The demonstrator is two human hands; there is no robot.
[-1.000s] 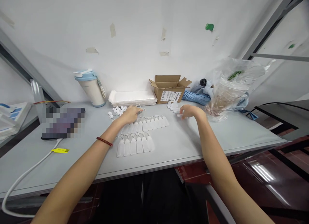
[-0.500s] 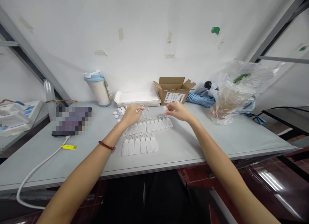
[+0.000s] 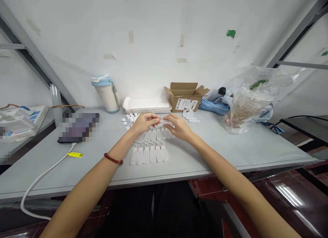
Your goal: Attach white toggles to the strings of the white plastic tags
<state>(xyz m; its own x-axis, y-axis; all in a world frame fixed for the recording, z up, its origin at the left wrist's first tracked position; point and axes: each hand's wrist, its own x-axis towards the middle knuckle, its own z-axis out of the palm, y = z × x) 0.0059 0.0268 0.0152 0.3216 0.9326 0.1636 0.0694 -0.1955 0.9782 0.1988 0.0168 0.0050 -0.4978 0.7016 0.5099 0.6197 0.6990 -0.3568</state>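
My left hand point(image 3: 143, 123) and my right hand point(image 3: 177, 126) meet fingertip to fingertip above the far row of small white plastic bottles point(image 3: 156, 134). Both pinch a small white piece point(image 3: 160, 120) between them; I cannot make out exactly what it is. A nearer row of the same white bottles point(image 3: 148, 154) lies on the grey table point(image 3: 230, 145) just below my wrists. Loose white caps point(image 3: 129, 117) lie scattered left of my left hand. A few more bottles point(image 3: 191, 116) lie to the right, before the cardboard box point(image 3: 186, 96).
A blue-lidded jug point(image 3: 107, 94) and a white tray stack point(image 3: 146, 104) stand by the wall. A clear plastic bag with a cup point(image 3: 249, 101) and blue cloth point(image 3: 214, 105) sit at the right. A dark device point(image 3: 78, 127) with a white cable point(image 3: 43, 178) lies left.
My right hand has come left from the bottles near the box to meet my left hand. My left hand stayed above the far row. The view has shifted a little.
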